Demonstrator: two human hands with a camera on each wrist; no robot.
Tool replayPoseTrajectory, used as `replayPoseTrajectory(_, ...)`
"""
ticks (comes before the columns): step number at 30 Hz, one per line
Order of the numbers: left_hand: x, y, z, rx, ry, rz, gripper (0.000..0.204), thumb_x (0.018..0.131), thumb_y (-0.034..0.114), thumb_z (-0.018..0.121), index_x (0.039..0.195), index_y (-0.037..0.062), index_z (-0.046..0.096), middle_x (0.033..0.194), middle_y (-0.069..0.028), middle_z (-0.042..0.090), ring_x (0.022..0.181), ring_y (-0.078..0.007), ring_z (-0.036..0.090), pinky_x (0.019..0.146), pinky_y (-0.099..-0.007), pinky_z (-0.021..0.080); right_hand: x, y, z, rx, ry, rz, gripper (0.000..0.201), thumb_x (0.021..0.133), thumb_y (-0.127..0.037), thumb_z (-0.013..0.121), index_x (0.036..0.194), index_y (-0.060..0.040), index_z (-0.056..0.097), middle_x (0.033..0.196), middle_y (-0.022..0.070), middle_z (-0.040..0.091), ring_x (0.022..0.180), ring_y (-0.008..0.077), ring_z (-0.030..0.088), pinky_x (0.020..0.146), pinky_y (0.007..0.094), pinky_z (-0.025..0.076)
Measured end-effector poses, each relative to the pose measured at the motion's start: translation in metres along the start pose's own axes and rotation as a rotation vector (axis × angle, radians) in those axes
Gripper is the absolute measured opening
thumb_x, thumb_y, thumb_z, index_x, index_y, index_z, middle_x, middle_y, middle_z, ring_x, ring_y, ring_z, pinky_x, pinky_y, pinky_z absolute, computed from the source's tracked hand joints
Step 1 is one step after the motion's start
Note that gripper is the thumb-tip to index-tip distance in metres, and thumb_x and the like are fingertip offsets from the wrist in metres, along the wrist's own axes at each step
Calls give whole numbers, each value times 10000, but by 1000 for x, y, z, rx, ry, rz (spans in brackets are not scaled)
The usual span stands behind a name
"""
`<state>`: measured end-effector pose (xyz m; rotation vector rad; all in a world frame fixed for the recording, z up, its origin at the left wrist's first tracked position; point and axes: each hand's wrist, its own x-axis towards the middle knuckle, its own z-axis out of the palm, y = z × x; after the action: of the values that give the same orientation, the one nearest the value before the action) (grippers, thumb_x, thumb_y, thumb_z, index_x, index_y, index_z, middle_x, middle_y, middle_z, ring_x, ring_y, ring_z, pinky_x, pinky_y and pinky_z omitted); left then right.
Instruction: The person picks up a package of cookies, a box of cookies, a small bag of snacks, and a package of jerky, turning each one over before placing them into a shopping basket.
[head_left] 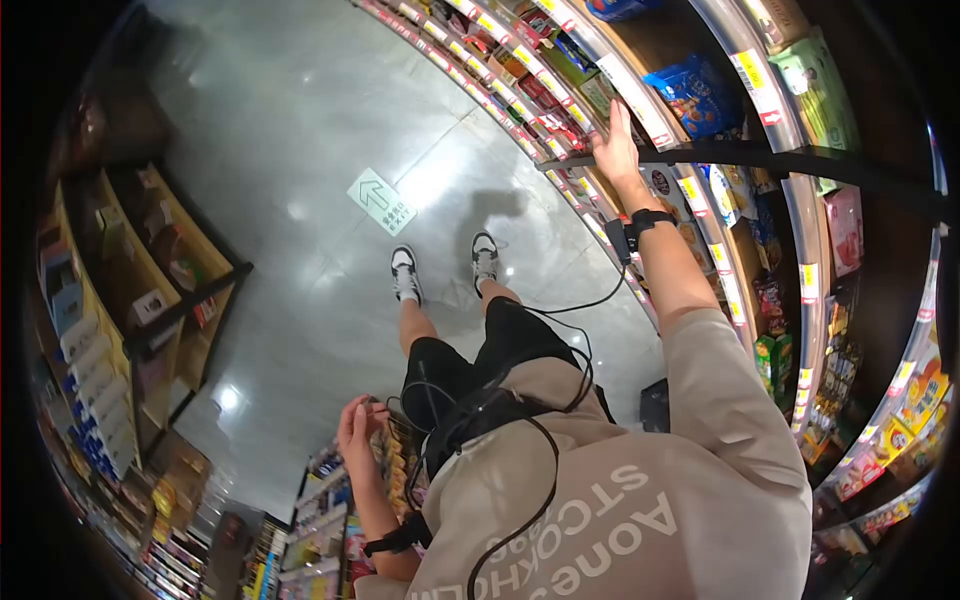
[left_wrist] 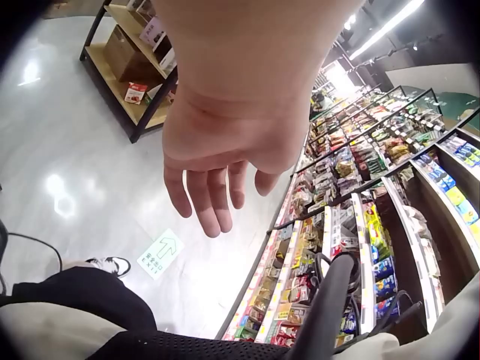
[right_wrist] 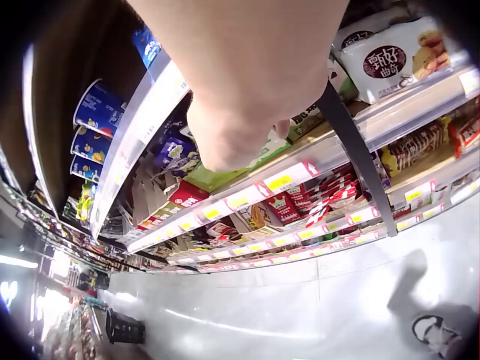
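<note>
My right hand (head_left: 618, 150) reaches to the shelf on the right, its fingers stretched out at a row of packed snacks behind the price strip. In the right wrist view the back of that hand (right_wrist: 236, 127) covers part of a green pack (right_wrist: 214, 178), and its fingertips are hidden. A white cookie pack (right_wrist: 390, 60) lies beside it on the same shelf. A blue snack bag (head_left: 690, 95) sits one shelf higher. My left hand (head_left: 360, 425) hangs by my side, fingers loosely bent and holding nothing, with floor beneath it in the left wrist view.
A dark upright bar (right_wrist: 356, 154) crosses the shelf fronts beside my right hand. Blue tubs (right_wrist: 97, 109) stand on a higher shelf. A low wooden rack (head_left: 150, 270) is across the aisle. Cables (head_left: 575, 310) hang around my waist. An exit sign (head_left: 380, 200) marks the floor.
</note>
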<state>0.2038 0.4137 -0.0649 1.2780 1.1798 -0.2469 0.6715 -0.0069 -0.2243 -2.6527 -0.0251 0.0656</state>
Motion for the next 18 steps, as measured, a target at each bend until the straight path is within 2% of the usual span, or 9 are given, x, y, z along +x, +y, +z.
replayPoseTrajectory(3, 31, 26, -11, 41, -116, 20, 340, 1049, 260, 554, 1270, 9, 616, 1026, -112, 720, 924, -184, 693, 867, -315, 513, 0, 4, 6, -117, 60, -56, 748, 882, -136, 604, 1560, -53, 299, 1623, 137, 306, 1400, 367, 439, 1105, 456, 437)
replayPoseTrajectory(4, 37, 42, -11, 161, -91, 6, 365, 1041, 310, 572, 1256, 22, 638, 1023, -107, 724, 911, -182, 695, 870, -331, 529, -1, -4, 2, -147, 73, -28, 710, 887, -131, 595, 1542, -51, 333, 1594, 136, 346, 1382, 360, 456, 1094, 449, 452)
replayPoseTrajectory(6, 67, 42, -30, 140, -164, 78, 363, 1037, 292, 576, 1252, 5, 635, 1017, -118, 722, 902, -187, 693, 845, -327, 532, -5, -15, -9, -186, 97, -49, 670, 888, -119, 591, 1517, -47, 372, 1562, 136, 380, 1367, 356, 468, 1086, 442, 461)
replayPoseTrajectory(8, 92, 44, -41, 177, -144, 75, 353, 1037, 281, 577, 1242, 0, 629, 997, -118, 722, 869, -184, 693, 820, -324, 533, -7, -10, -1, -229, 139, -136, 605, 884, -91, 587, 1466, -35, 435, 1519, 129, 414, 1337, 357, 488, 1065, 442, 482)
replayPoseTrajectory(9, 117, 39, -42, 165, -169, 73, 353, 1036, 287, 579, 1237, 2, 627, 989, -119, 721, 857, -184, 692, 817, -327, 532, -10, -13, -1, -230, 101, -64, 597, 879, -77, 589, 1458, -38, 447, 1539, 116, 392, 1337, 360, 488, 1051, 453, 490)
replayPoseTrajectory(11, 140, 22, -49, 157, -213, -7, 353, 1033, 299, 583, 1227, 7, 622, 975, -120, 721, 834, -185, 691, 811, -331, 530, -18, -7, 3, -230, 111, -56, 605, 878, -77, 593, 1465, -58, 446, 1546, 109, 383, 1304, 370, 521, 1043, 455, 491)
replayPoseTrajectory(14, 184, 14, -31, 235, -302, -78, 334, 1041, 297, 572, 1214, 14, 613, 962, -126, 720, 820, -181, 691, 806, -320, 523, -18, -16, -7, -186, 22, 60, 598, 902, -105, 596, 1482, -107, 449, 1541, 138, 390, 1253, 389, 570, 1035, 454, 489)
replayPoseTrajectory(17, 211, 12, -12, 249, -384, -86, 301, 1053, 257, 549, 1207, 5, 610, 958, -128, 717, 834, -185, 690, 816, -314, 518, -10, 10, 5, -49, 58, 51, 602, 915, -135, 611, 1493, -116, 445, 1525, 180, 406, 1239, 386, 582, 1040, 446, 483)
replayPoseTrajectory(18, 218, 14, -4, 255, -413, -72, 300, 1054, 254, 547, 1206, 3, 609, 957, -127, 716, 836, -185, 690, 820, -316, 518, -2, 34, 16, -31, 86, -11, 628, 914, -154, 633, 1505, -96, 426, 1509, 204, 423, 1214, 363, 606, 1046, 426, 477)
